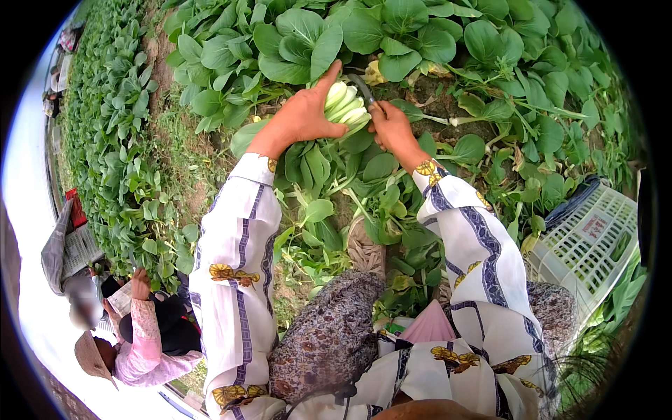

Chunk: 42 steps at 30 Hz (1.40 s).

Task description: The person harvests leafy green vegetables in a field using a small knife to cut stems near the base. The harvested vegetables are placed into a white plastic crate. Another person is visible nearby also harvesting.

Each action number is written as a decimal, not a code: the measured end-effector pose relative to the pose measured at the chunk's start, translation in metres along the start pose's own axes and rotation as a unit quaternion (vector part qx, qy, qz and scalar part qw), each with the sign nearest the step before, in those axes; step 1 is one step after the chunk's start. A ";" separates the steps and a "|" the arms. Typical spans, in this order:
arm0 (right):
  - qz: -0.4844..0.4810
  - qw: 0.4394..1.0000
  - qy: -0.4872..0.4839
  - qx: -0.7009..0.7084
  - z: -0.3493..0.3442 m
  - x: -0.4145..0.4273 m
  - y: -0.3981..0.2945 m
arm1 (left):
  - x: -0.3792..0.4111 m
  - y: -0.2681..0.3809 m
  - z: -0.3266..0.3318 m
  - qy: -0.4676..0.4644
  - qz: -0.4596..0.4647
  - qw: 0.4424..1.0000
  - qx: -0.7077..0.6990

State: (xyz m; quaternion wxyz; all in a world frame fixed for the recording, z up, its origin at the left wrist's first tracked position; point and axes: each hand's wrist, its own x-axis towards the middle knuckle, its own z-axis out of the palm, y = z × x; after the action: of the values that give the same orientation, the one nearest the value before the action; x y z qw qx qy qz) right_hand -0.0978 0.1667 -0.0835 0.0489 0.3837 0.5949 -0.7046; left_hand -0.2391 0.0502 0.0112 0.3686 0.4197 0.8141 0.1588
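Observation:
My left hand (303,116) is wrapped around a head of bok choy (344,105), thumb and index finger spread along its pale stalks. The stalk end faces right, towards the knife. In my right hand (392,128) is a small knife (360,86), gripped by the handle, its curved blade pointing up and left just beside the stalks. Whether the blade touches them I cannot tell. Standing bok choy plants (299,47) grow right behind both hands. Loose leaves and cut plants (315,168) lie below my wrists.
A white plastic crate (588,236) with a label bearing writing stands tilted at the right. My shoe (365,247) is among the leaves. At the lower left, a co-worker in a pink sleeve (144,336) and a hat works by another row (113,157); another crate (81,252) stands there.

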 end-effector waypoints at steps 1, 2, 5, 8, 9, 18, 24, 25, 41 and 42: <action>0.035 0.999 -0.021 0.026 0.003 0.005 0.002 | 0.015 -0.014 -0.004 0.032 0.020 0.998 0.059; 0.044 0.998 -0.025 0.036 0.005 0.007 0.006 | 0.028 -0.030 0.000 0.065 0.045 0.990 0.113; 0.068 0.995 -0.028 0.066 0.001 0.009 0.016 | 0.025 -0.045 -0.004 0.039 -0.066 0.993 0.095; 0.053 0.997 -0.002 0.051 0.003 0.008 0.019 | 0.009 -0.067 0.011 0.079 -0.060 0.992 0.073; 0.046 0.998 -0.003 0.043 0.001 0.007 0.021 | 0.008 -0.068 0.016 0.085 -0.069 0.991 0.072; -0.130 0.989 0.049 -0.048 0.018 0.008 0.031 | -0.002 -0.079 0.024 0.121 -0.078 0.989 0.018; -0.305 0.931 0.095 -0.174 0.026 0.007 0.029 | -0.003 -0.077 0.030 0.137 -0.077 0.987 0.026; -0.316 0.925 0.112 -0.179 0.028 0.013 0.028 | -0.002 -0.078 0.031 0.147 -0.068 0.986 0.031; -0.274 0.943 0.112 -0.154 0.033 0.017 0.023 | -0.003 -0.090 0.038 0.163 -0.062 0.985 0.012; -0.295 0.935 0.115 -0.162 0.033 0.017 0.026 | -0.003 -0.090 0.039 0.163 -0.065 0.984 0.012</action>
State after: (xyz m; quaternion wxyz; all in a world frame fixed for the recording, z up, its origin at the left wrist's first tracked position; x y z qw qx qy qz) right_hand -0.1127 0.1369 -0.1145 -0.1686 0.2565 0.7889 -0.5324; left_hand -0.2606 -0.0075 -0.0649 0.2355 0.3391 0.8907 0.1904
